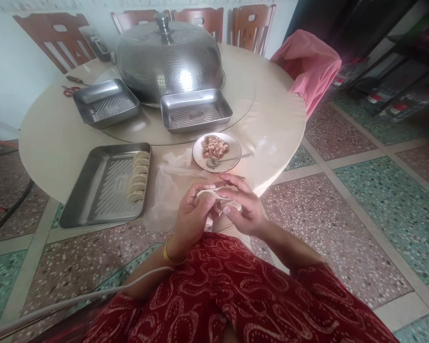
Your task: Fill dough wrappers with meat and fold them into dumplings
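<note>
Desk (pixel 57 143) layout from my remote seat

Near left I see a tray (pixel 93 190) with dumplings (pixel 138 175) lined along its right edge; right of it lies a plate (pixel 200 153) holding filling (pixel 214 146) and a spoon (pixel 225 160). Farther back two trays (pixel 105 102) (pixel 196 110) sit side by side, a domed cover (pixel 168 59) behind them, chairs (pixel 252 26) beyond.

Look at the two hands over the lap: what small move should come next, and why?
Probably keep pinching along the edge of the dumpling. Both the left hand and the right hand pinch its folded white wrapper, which does not look fully sealed. Finished dumplings already line the right side of the near tray, so it would likely join them after sealing.
</note>
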Tool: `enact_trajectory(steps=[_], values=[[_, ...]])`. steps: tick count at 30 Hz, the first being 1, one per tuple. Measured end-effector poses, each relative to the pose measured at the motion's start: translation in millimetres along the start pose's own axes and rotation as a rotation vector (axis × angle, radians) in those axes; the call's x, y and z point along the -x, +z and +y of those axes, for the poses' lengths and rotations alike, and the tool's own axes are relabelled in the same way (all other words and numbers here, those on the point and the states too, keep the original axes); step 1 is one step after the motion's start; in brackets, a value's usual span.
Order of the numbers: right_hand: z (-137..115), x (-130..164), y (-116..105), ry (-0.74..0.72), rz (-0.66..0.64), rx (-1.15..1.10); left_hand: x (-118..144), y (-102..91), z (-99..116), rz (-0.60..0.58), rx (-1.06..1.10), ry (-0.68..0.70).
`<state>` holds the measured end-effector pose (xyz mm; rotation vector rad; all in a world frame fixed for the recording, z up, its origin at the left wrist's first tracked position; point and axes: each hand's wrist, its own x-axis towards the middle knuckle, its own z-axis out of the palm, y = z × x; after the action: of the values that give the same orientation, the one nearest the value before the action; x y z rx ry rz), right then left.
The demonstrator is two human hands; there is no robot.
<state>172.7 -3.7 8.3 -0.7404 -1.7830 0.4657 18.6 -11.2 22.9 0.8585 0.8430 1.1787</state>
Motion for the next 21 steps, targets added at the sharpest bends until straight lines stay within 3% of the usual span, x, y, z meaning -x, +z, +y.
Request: enact_trajectory(steps=[3, 9, 15, 21], values=[[1, 1, 3, -0.045, 0.084, 0.011, 0, 2.0, 2, -0.015, 0.027, 0.007], [-5, -2, 1, -0.026, 0.061, 0.089, 3, 2.5, 4, -0.041, -0.011, -0.034], [-4, -1, 1, -0.056, 0.142, 0.073, 2, 2.1, 3, -0.066, -0.026, -0.014], [-1, -5, -15, -0.042, 0.150, 0.197, 1, 0.9, 1, -0.044, -0.042, -0.005]])
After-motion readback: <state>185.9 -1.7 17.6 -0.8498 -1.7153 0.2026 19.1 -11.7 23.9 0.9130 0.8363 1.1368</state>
